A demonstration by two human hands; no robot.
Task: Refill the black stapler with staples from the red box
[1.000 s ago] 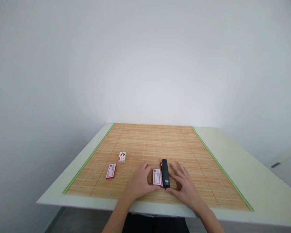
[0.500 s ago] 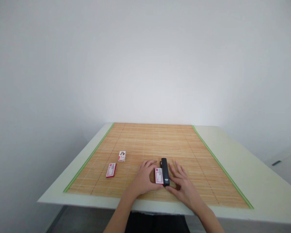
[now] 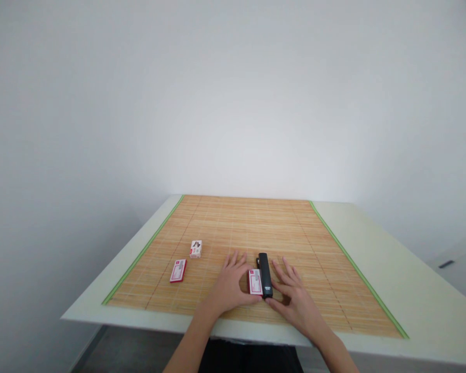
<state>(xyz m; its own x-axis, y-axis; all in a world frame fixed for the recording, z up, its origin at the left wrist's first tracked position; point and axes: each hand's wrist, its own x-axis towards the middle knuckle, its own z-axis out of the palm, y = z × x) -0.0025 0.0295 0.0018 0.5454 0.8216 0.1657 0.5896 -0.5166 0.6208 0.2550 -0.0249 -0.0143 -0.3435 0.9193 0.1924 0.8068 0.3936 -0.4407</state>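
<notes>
Near the front of the bamboo mat lies a small flat red-and-white box (image 3: 255, 282), with a black stapler (image 3: 264, 274) right beside it on the right. The thumb and index finger of my left hand (image 3: 231, 285) close on the box's near and far ends, while its other fingers stretch out over the mat. My right hand (image 3: 295, 300) rests at the stapler's right side, fingers spread, thumb by its near end and index fingertip against its edge. A second flat red-and-white box (image 3: 177, 270) lies to the left, and a small white box with a dark picture (image 3: 195, 248) sits beyond it.
The bamboo mat (image 3: 248, 217) with green edging covers much of the white table (image 3: 376, 248). A pale wall (image 3: 241, 103) rises behind the table's far edge. The table's front edge runs just below my wrists.
The outer fingers of my left hand have straightened and spread on the mat. The small box and the stapler stay side by side between my hands. The view has shifted very slightly.
</notes>
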